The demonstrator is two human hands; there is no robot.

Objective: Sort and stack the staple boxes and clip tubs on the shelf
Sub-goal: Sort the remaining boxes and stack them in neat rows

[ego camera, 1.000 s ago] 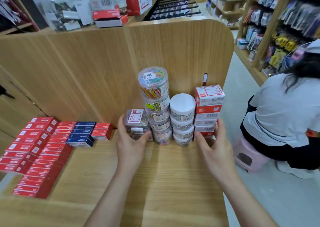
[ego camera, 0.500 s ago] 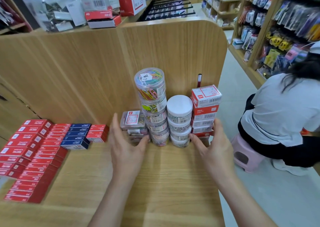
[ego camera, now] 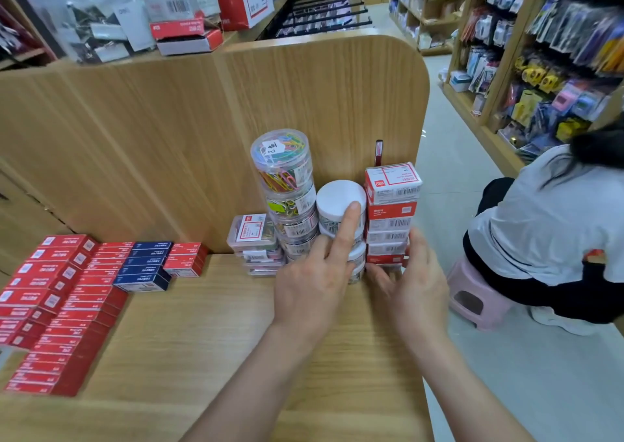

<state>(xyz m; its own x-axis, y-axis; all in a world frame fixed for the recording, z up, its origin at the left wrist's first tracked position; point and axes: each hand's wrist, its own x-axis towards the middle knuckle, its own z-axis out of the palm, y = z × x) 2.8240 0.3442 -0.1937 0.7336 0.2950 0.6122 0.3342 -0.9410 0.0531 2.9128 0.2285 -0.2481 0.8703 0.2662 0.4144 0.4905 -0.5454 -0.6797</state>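
On the wooden shelf [ego camera: 209,323], against the back panel, stand a tall stack of clear clip tubs [ego camera: 287,195], a shorter stack of white-lidded tubs [ego camera: 337,198] and a stack of red-and-white staple boxes [ego camera: 391,211]. A low pile of flat clear clip boxes [ego camera: 251,239] sits to their left. My left hand [ego camera: 314,282] is against the white-lidded stack, its index finger raised to the top tub. My right hand [ego camera: 408,289] cups the bottom of the staple box stack, thumb on its right side.
Rows of red and blue staple boxes [ego camera: 84,289] cover the shelf's left part. Cartons [ego camera: 182,29] sit on top of the back panel. A seated person [ego camera: 557,232] on a pink stool [ego camera: 472,299] is in the aisle to the right.
My left hand has moved right from the flat clip boxes to the white-lidded tubs, with its index finger lifted. My right hand has closed in on the base of the staple box stack.
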